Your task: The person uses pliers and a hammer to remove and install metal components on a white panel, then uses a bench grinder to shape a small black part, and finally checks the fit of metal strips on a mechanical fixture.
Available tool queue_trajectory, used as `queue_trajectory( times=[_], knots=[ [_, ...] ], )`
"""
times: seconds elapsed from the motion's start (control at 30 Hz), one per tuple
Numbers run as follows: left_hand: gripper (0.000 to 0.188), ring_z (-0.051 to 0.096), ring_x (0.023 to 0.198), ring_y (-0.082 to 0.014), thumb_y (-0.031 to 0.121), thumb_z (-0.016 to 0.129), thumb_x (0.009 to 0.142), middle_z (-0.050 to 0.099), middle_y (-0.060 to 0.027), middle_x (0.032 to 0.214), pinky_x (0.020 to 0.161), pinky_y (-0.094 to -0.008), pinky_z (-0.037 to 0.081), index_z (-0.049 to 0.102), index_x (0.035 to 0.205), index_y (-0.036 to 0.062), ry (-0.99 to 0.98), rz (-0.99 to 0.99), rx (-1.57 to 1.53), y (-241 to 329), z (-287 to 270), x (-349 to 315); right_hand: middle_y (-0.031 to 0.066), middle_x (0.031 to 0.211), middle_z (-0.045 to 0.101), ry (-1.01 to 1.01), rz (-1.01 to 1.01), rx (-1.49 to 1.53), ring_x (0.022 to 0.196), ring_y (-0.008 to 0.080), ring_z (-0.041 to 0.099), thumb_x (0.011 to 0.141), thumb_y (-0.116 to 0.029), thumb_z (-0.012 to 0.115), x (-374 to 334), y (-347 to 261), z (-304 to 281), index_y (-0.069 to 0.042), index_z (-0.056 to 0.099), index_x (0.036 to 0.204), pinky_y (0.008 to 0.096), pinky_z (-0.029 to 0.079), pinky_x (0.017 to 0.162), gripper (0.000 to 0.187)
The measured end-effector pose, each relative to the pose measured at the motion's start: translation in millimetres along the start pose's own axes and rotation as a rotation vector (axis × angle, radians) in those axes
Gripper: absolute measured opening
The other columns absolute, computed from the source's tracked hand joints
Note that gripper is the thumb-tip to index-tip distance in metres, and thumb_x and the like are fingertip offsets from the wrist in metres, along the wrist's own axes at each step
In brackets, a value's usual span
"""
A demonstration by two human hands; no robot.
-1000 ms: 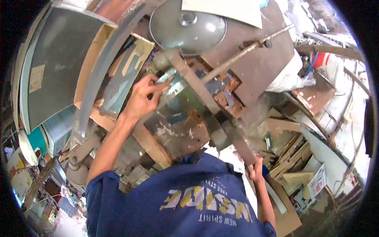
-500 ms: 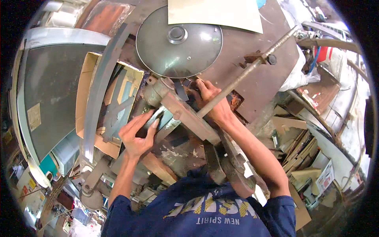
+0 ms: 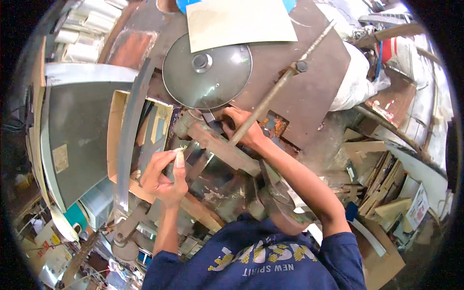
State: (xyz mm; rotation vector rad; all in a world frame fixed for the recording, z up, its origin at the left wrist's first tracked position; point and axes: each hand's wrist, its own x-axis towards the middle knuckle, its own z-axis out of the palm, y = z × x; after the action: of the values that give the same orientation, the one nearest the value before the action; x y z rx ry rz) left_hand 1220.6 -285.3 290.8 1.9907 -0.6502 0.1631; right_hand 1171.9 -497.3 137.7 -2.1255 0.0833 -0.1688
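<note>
My left hand [image 3: 166, 176] is raised beside a rusty metal machine arm [image 3: 212, 140], with thumb and forefinger pinched together. A tiny yellowish bit shows at its fingertips, too small to name. On the far side of that arm, my right hand [image 3: 241, 125] has its fingers curled in, near a small grey metal strip [image 3: 209, 116]. What those fingers hold, if anything, is hidden. A long metal rod [image 3: 270, 96] slants up from the machine arm and passes over my right hand. Just beyond both hands lies a round glass lid [image 3: 208, 84] with a dark knob.
A pale flat sheet [image 3: 241, 24] overlaps the lid on the brown metal table [image 3: 309, 67]. At left stand an open cardboard box [image 3: 116, 140] of strips and a long grey strip [image 3: 133, 130]. Orange scraps lie in the table's cutout [image 3: 278, 126]. Cardboard pieces [image 3: 382, 183] are stacked at right.
My left hand has come away from the shiny metal piece beside the machine arm, and its fingertips have closed. My right hand's fingers have curled further in. The whole view has shifted.
</note>
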Motion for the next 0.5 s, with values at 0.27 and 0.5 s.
queue_trajectory(
  times=[0.27,0.5],
  knots=[
    [0.031,0.068,0.085,-0.0257,-0.005,0.075,0.073,0.071,-0.0136,0.097,0.076,-0.0332,0.053,0.069,0.102,0.0,-0.333,0.141,-0.026,125,38,2,0.0084,0.098,0.072,0.333,0.218,-0.022,0.066,0.0139,0.069,0.075,0.0,0.075,-135,-83,-142,-0.004,0.049,0.12,0.027,0.055,0.058,0.053],
    [0.031,0.071,0.085,-0.0265,-0.01,0.072,0.073,0.072,-0.0143,0.095,0.073,-0.0323,0.056,0.072,0.103,-0.0016,-0.762,0.552,-0.476,257,112,-70,0.0149,0.097,0.071,0.634,-0.013,-0.487,0.068,0.0166,0.071,0.068,0.009,0.077,-300,-231,-247,0.005,0.046,0.124,0.0238,0.054,0.055,0.065]
  ],
)
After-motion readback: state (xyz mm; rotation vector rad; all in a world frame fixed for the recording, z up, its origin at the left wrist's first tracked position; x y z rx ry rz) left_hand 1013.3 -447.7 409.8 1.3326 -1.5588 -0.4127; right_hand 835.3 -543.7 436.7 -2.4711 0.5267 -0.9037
